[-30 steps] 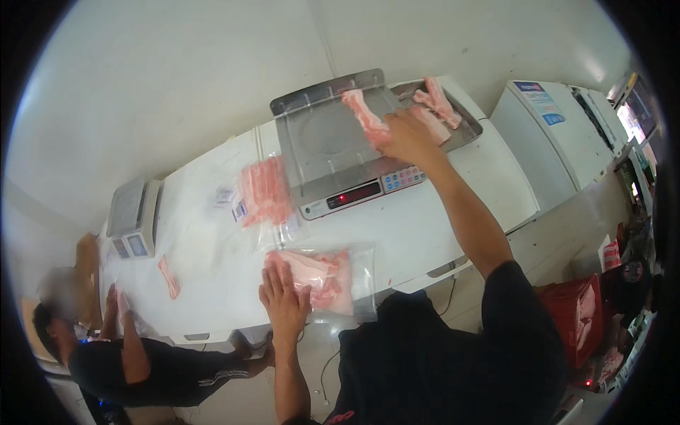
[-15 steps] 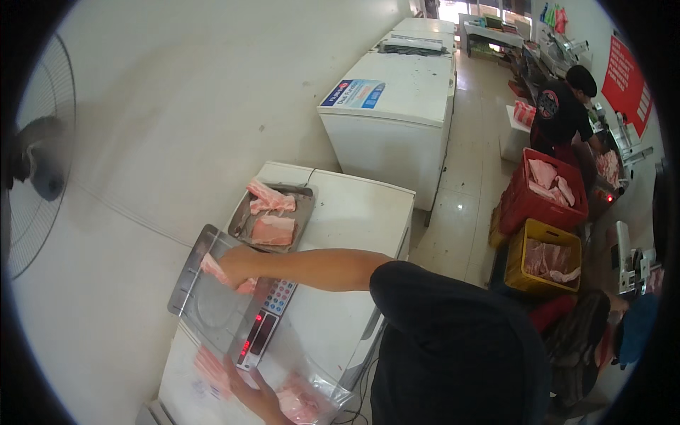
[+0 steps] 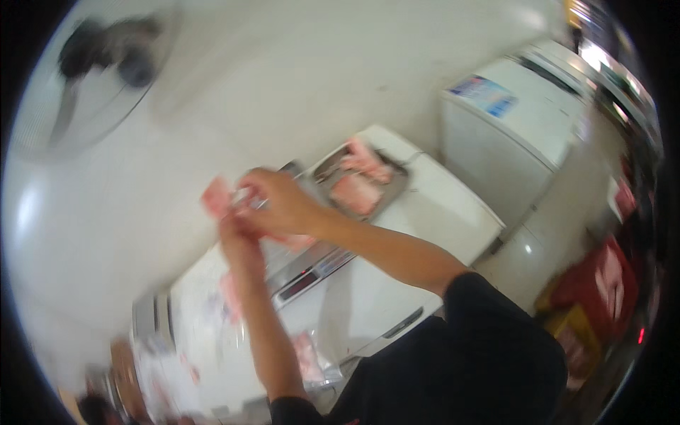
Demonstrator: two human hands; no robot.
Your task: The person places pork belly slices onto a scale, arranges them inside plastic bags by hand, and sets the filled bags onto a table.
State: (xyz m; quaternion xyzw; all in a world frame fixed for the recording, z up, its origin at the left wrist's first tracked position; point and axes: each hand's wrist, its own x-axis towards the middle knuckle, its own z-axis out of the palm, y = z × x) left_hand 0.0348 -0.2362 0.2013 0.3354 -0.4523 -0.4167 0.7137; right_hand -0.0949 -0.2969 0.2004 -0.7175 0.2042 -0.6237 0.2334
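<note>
Both my hands are raised together over the scale, blurred by motion. My left hand (image 3: 241, 244) has its fingers closed at the lower side of a thin pink and clear plastic bag (image 3: 218, 198). Fingers bent, my right hand (image 3: 276, 202) pinches the bag's shiny clear part from the other side. Below them, a strip of pink raw meat (image 3: 296, 241) lies on the metal pan of the scale (image 3: 301, 283), partly hidden by my hands. More pink plastic (image 3: 230, 297) lies beside the scale, behind my left forearm.
A metal tray (image 3: 398, 185) with raw meat cuts stands on the white freezer top (image 3: 439, 205) beyond the scale. A clear bag of meat (image 3: 308, 358) lies near the front edge. Another freezer (image 3: 496, 120) stands behind; red (image 3: 581, 287) and yellow (image 3: 577, 333) crates are at right.
My right hand has lifted off the meat on the scale. My left hand has come up from beside the scale to meet it, with the bag between them. The view has turned left.
</note>
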